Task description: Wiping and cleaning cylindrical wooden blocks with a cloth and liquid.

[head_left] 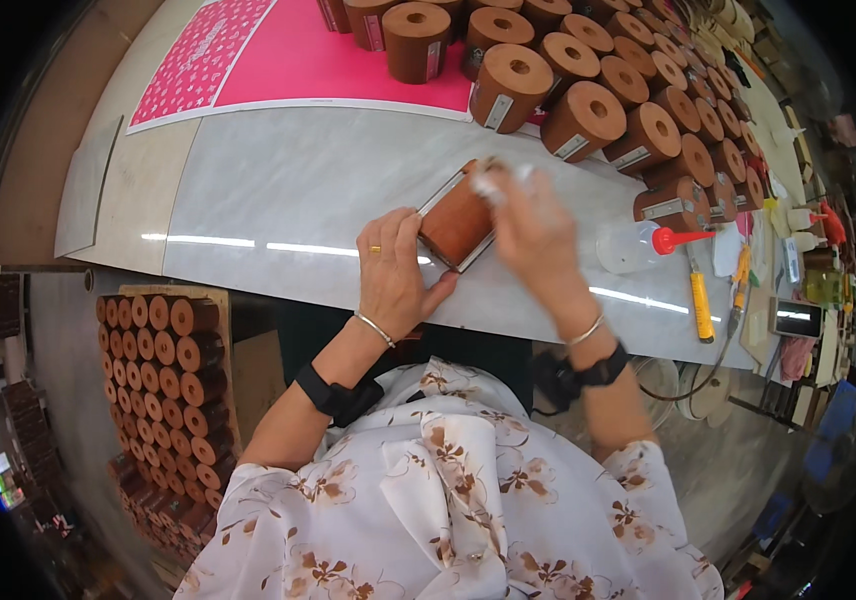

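Observation:
A reddish-brown wooden cylinder (456, 225) lies on its side on the grey table, with pale strips along its edges. My left hand (393, 265), with a ring on one finger, grips its near left end, thumb at the lower edge. At the far right end of the cylinder, my right hand (538, 235) is closed round a white cloth (501, 182). Hand and cloth are smeared by motion, and that end of the cylinder is partly hidden. Right of this hand lies a clear squeeze bottle (628, 247) with a red nozzle.
Many similar bored wooden cylinders (588, 118) crowd the back right, some on a pink printed sheet (328, 60). A yellow-handled tool (700, 305) and a corded yellow tool (742, 275) lie at the right. More cylinders are stacked on a pallet (226, 370) at the lower left.

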Motion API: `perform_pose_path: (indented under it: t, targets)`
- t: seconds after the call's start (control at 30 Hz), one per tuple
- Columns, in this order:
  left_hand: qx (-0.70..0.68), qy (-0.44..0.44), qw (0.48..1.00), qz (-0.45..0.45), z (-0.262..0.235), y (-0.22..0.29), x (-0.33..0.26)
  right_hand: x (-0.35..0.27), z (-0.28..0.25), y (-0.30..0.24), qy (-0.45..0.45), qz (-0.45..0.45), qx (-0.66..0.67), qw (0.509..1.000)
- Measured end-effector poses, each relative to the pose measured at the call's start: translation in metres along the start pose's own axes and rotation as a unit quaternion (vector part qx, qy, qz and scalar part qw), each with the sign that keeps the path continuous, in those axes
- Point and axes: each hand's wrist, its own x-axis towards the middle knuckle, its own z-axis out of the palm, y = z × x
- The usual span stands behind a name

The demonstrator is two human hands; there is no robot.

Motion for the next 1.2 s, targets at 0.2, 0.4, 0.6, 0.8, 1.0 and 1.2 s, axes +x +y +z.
perform_pose_path:
  t: [0.2,0.4,0.6,0.8,1.0,1.2]
  targets:
    - [-0.058,-0.018,0.988,-0.142,0.004,0.008,-0.002,0.002,-0.004,-0.007,-0.009,-0.025,0.005,1.000]
    - [-0.051,-0.024,0.994,-0.092,0.006,0.006,0.005,-0.007,-0.007,-0.023,-0.034,-0.040,0.018,0.998]
    - [-0.030,-0.015,0.999,-0.025,0.012,0.003,0.008,-0.020,-0.006,-0.035,-0.035,-0.104,0.002,0.994]
    - [-0.016,-0.027,0.999,-0.008,0.008,0.009,0.008,0.001,-0.018,0.023,-0.005,0.062,-0.033,0.998]
    - [0.008,-0.015,1.000,0.022,0.014,0.002,0.003,-0.029,-0.007,-0.039,-0.027,-0.075,-0.001,0.997]
    - [-0.064,-0.065,0.992,-0.087,0.006,0.010,0.005,-0.003,-0.019,0.004,-0.010,0.032,-0.020,0.999]
